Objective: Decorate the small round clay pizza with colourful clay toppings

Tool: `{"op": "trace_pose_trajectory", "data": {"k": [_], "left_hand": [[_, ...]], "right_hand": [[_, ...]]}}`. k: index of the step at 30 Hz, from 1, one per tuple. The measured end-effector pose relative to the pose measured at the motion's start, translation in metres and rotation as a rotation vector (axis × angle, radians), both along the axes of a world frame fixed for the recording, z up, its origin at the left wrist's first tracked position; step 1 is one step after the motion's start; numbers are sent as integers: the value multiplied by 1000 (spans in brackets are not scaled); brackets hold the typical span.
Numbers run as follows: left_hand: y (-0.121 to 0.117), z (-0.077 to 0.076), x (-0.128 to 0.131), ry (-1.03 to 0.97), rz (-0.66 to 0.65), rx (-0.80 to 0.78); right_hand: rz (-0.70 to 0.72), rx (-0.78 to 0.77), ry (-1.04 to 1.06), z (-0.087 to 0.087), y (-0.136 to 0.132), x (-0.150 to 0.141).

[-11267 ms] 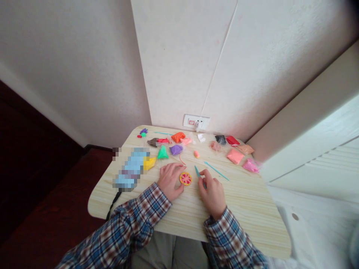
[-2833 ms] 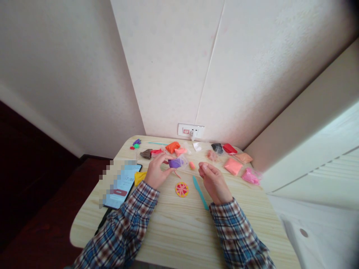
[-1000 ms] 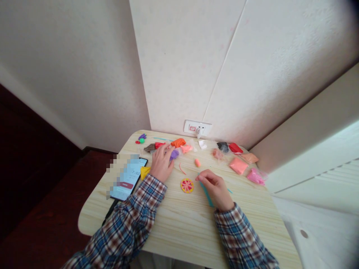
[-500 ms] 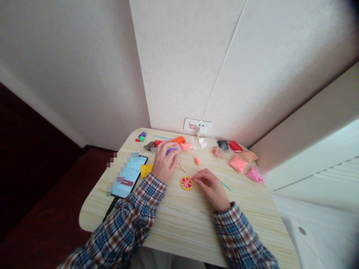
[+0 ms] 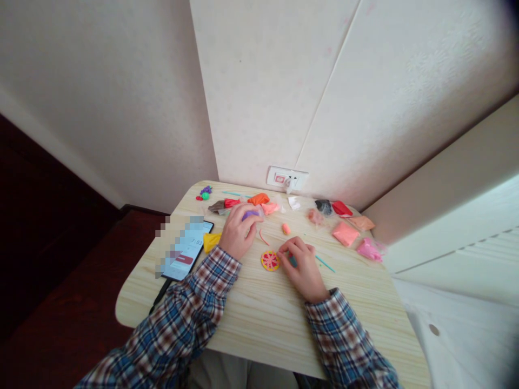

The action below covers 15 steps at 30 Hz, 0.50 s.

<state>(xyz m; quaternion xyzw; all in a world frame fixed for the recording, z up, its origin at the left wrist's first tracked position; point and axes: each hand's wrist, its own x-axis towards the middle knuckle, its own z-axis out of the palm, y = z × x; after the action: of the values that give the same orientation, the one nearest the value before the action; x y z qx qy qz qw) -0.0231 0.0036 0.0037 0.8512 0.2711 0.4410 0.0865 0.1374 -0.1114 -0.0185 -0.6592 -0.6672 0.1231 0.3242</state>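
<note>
A small round yellow clay disc with a pink spoke pattern (image 5: 270,260) lies on the light wooden table (image 5: 263,319). My right hand (image 5: 300,267) rests just right of the disc, fingers curled and pinched at its edge, lying over a teal plastic tool (image 5: 292,261). What the fingertips pinch is too small to see. My left hand (image 5: 238,233) lies further back, its fingers closed over a bag of purple clay (image 5: 250,214). A thin pink clay strip (image 5: 264,237) lies between the hands.
Several small bags of coloured clay (image 5: 345,233) line the back of the table below a wall socket (image 5: 287,177). A phone (image 5: 184,255) with a cable lies at the left, a yellow clay bag (image 5: 211,241) beside it. A thin teal stick (image 5: 325,264) lies right of my right hand.
My right hand has slid left over the teal tool up to the disc's edge. My left hand has stayed on the purple clay bag. The camera shifted slightly.
</note>
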Motion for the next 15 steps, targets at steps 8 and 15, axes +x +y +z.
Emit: {"op": "trace_pose_trajectory", "data": {"k": [8, 15], "left_hand": [[0, -1, 0, 24, -3, -33], [2, -6, 0, 28, -4, -47]], "right_hand": [[33, 6, -70, -1, -4, 4], [88, 26, -272, -10, -12, 10]]}}
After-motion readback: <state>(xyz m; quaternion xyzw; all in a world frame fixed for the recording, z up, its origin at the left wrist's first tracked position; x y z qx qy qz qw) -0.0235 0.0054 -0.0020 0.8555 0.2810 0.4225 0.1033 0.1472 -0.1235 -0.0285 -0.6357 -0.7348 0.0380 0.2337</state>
